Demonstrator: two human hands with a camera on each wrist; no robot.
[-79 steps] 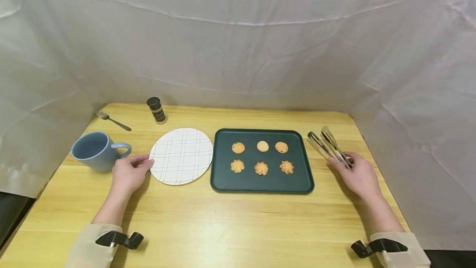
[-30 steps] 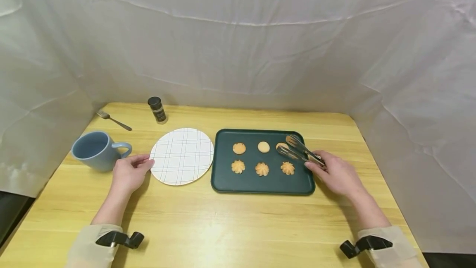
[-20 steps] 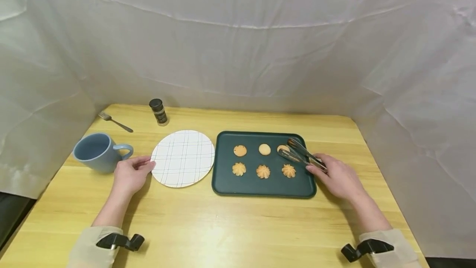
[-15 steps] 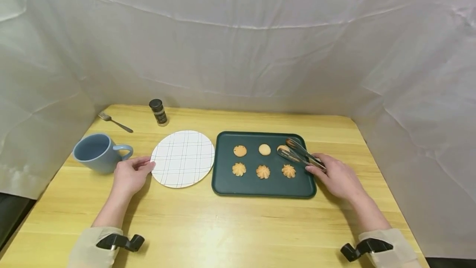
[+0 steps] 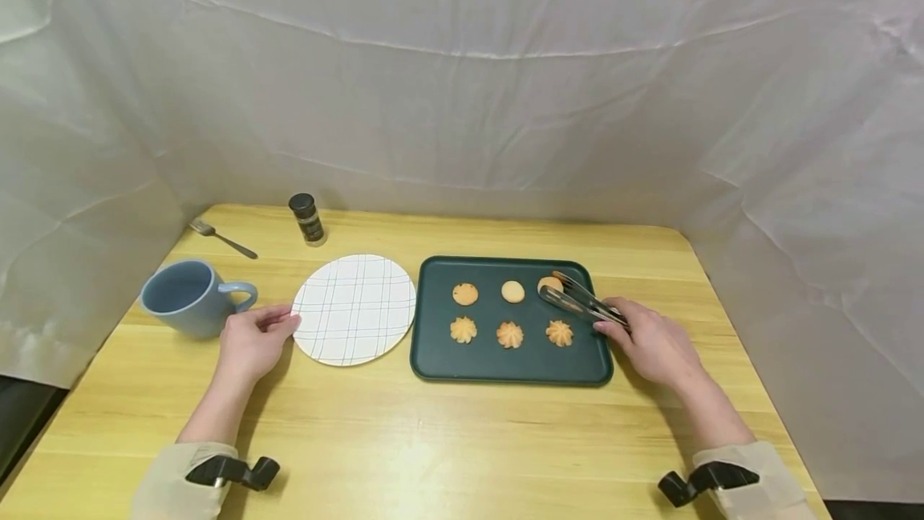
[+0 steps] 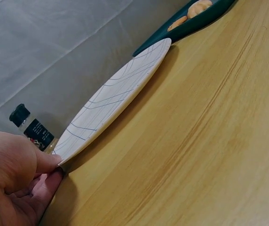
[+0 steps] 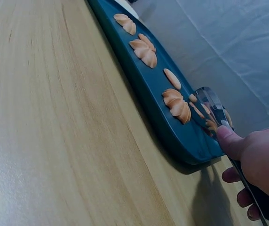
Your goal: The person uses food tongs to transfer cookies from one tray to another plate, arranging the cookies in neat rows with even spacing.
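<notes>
A crumpled white sheet walls in a pale wooden table (image 5: 462, 440) with a streaky lengthwise grain. Since the earliest frame the right hand (image 5: 653, 343) has carried the metal tongs (image 5: 581, 301) from the bare wood right of the dark green tray (image 5: 505, 363) to above the tray's far right corner. Half a second ago the tips lay alongside the round cookie (image 5: 549, 285) there; now they reach it, though whether they actually pinch it cannot be told. The right hand's grip is closed round the tongs' handles, thumb on top and fingers curled below, as the right wrist view shows. The left hand (image 5: 250, 339) has not moved: its thumb and fingertips pinch the near left rim of the plate (image 5: 354, 310), which lies flat just left of the tray.

The tongs are thin, polished steel with long narrow arms. The tray is a matt rounded rectangle with a low raised lip. On it are two rows of three: flat round cookies at the back, ridged flower-shaped piped cookies (image 5: 508, 335) in front. The plate is a shallow white disc crossed by thin blue-grey lines. Left of it stands a glossy blue mug (image 5: 184, 295); a small dark-capped jar (image 5: 306, 218) and a metal fork (image 5: 220, 237) lie farther back.
</notes>
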